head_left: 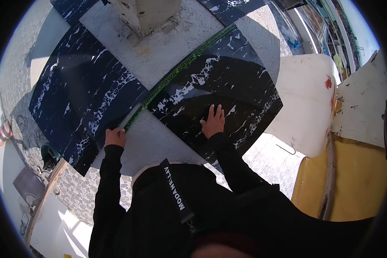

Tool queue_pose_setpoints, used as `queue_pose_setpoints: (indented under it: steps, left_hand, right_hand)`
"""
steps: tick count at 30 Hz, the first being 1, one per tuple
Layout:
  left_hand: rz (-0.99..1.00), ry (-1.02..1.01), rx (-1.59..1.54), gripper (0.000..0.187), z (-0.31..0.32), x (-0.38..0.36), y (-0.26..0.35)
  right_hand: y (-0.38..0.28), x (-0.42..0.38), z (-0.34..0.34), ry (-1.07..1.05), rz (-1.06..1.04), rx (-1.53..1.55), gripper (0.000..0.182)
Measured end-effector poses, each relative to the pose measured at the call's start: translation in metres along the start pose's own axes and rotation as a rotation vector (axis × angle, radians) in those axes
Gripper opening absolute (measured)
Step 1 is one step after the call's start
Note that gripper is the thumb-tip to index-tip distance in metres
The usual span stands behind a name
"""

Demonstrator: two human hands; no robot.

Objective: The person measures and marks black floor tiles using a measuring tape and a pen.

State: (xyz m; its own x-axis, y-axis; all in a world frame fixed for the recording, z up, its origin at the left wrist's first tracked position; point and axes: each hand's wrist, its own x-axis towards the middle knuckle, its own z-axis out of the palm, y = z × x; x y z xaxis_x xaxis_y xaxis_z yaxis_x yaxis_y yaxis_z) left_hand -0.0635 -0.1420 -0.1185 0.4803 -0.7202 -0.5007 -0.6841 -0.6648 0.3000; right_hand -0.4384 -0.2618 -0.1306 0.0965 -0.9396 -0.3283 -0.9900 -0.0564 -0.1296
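Observation:
A green measuring tape runs diagonally along the edge of a glossy black, white-veined tile. My left hand is closed on the tape's near end, beside the corner of a second dark veined tile. My right hand lies flat on the first tile, fingers stretched out and holding nothing. Both tiles rest on a rough grey slab, their corners close together near the middle. The tape's far end reaches the upper corner of the right tile.
A worn, pale post rises from the slab's far side. More dark tile shows at the top. On the right stand a white plastic container and a yellow sheet. Patterned stone paving surrounds the slab.

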Motion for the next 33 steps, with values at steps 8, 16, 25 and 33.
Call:
queue_pose_setpoints:
  steps: [8,16,25,33]
  left_hand:
    - [0.046,0.102,0.039,0.026,0.004,0.008,-0.006]
    - [0.149,-0.074,0.019,0.028,0.011,0.036,-0.043]
    - [-0.009,-0.287,-0.046,0.024,0.001,0.051,-0.041]
    - [-0.079,-0.295,-0.037,0.019,-0.003,0.047,-0.030]
  right_hand:
    - [-0.005,0.002,-0.009,-0.002,-0.001,0.027,0.082]
    - [-0.002,-0.001,-0.015,0.029,-0.006,0.087,0.080]
    - [0.017,0.005,-0.019,-0.001,-0.011,0.299,0.074]
    - [0.023,0.008,-0.015,-0.003,0.000,0.360,0.071]
